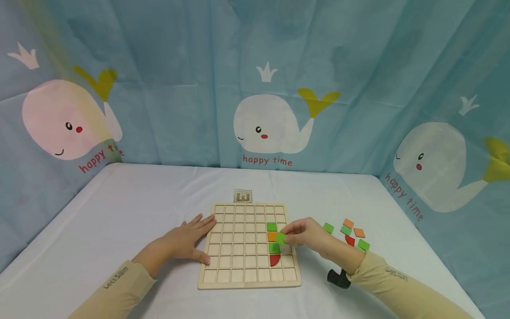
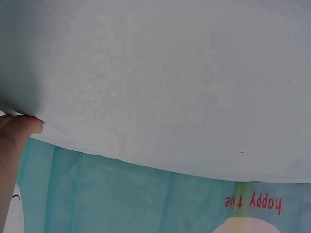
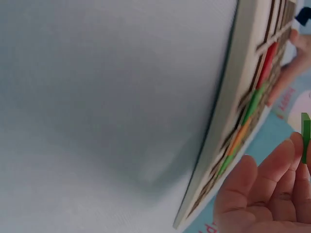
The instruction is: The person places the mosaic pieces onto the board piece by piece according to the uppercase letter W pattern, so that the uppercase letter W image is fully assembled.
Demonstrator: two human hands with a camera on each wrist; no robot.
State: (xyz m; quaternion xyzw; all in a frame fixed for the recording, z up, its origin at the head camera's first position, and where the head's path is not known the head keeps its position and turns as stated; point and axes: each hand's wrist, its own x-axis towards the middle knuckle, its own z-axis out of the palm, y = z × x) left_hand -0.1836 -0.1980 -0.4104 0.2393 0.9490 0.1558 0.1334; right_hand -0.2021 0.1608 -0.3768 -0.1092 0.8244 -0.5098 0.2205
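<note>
A wooden grid board (image 1: 229,277) lies on the white table. One of its columns holds a green square tile (image 1: 272,227), an orange tile (image 1: 272,236), another green tile (image 1: 274,247) and a red quarter-round tile (image 1: 275,259). My right hand (image 1: 304,235) pinches a loose green square tile (image 1: 280,238) between thumb and fingers, over the board beside the orange one. In the right wrist view that green tile (image 3: 305,138) shows edge-on at the fingertips. With fingers spread, my left hand (image 1: 185,240) rests at the board's left edge, its fingertips and thumb on the rim.
Right of the board lie several loose tiles: green (image 1: 328,227), orange (image 1: 359,232) and red (image 1: 349,240). A black object (image 1: 338,278) sits below the right forearm. Behind the board is a small pattern card (image 1: 243,196). A blue whale-print curtain (image 1: 179,110) surrounds the table.
</note>
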